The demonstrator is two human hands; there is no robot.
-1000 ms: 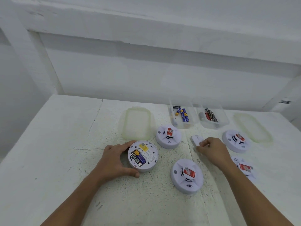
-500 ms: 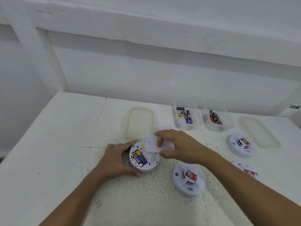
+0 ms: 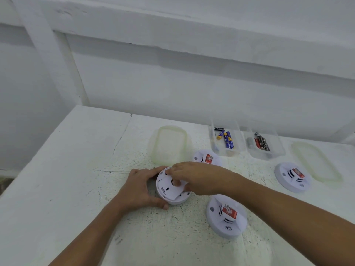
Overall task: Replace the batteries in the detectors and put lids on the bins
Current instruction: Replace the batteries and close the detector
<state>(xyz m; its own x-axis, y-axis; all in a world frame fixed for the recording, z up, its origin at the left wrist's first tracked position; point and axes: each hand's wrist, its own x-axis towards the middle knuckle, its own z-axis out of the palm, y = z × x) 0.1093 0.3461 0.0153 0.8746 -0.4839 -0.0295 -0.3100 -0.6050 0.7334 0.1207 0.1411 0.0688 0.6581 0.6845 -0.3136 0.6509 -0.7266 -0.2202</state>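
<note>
A round white detector (image 3: 169, 196) lies face down on the table. My left hand (image 3: 141, 189) grips its left rim. My right hand (image 3: 194, 178) presses a white battery cover (image 3: 168, 186) onto its back, fingers curled on the cover; the batteries beneath are hidden. Three more detectors lie face up with red stickers: one behind my right hand (image 3: 206, 158), one near me (image 3: 226, 216), one at the right (image 3: 292, 176). Two clear bins stand at the back, the left (image 3: 224, 141) with blue batteries, the right (image 3: 263, 144) with black and red ones. Both lids lie loose, one to the left (image 3: 170, 144) and one far right (image 3: 317, 163).
The white table (image 3: 76, 169) has a crack running from its back edge toward my left hand. Its left edge drops off at the far left. A white wall with a ledge rises right behind the bins.
My right hand picked up the white cover from the table's middle, carried it left and set it on the back of the detector, covering the batteries. My left hand stayed on the rim.
</note>
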